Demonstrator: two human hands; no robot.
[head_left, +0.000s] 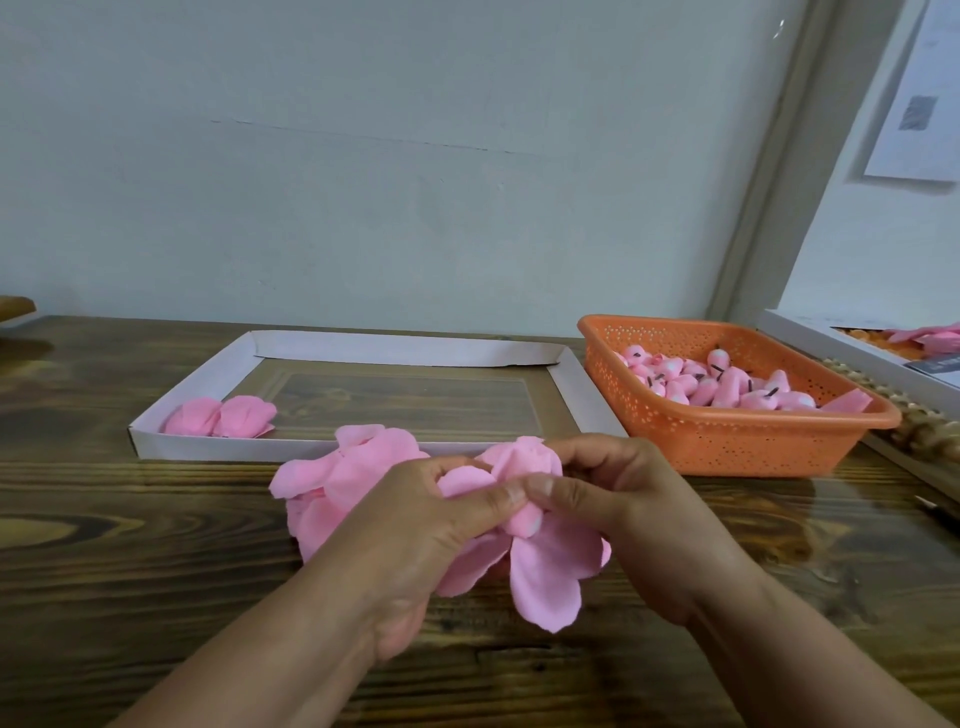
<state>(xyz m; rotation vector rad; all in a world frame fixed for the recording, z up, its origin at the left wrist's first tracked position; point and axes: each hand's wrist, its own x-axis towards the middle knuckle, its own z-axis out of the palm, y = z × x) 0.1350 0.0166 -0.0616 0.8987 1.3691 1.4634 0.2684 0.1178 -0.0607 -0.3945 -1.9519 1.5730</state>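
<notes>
Head view: white cardboard tray (571, 387) at 11 o'clock, orange basket (727, 441) at 2, nothing blocking. Left grip (415, 519) and right grip (628, 509) pinch the pink fabric flower (545, 571) centrally over the table (156, 571), its longest petal pointing to 6 o'clock.

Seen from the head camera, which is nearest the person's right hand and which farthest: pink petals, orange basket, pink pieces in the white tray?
1. Pink petals, pinched by the right hand.
2. Orange basket, just beyond, to its right.
3. Pink pieces, white tray's near-left corner.

A craft workshop: basket (727, 441) heaped with flower buds (727, 387).
</notes>
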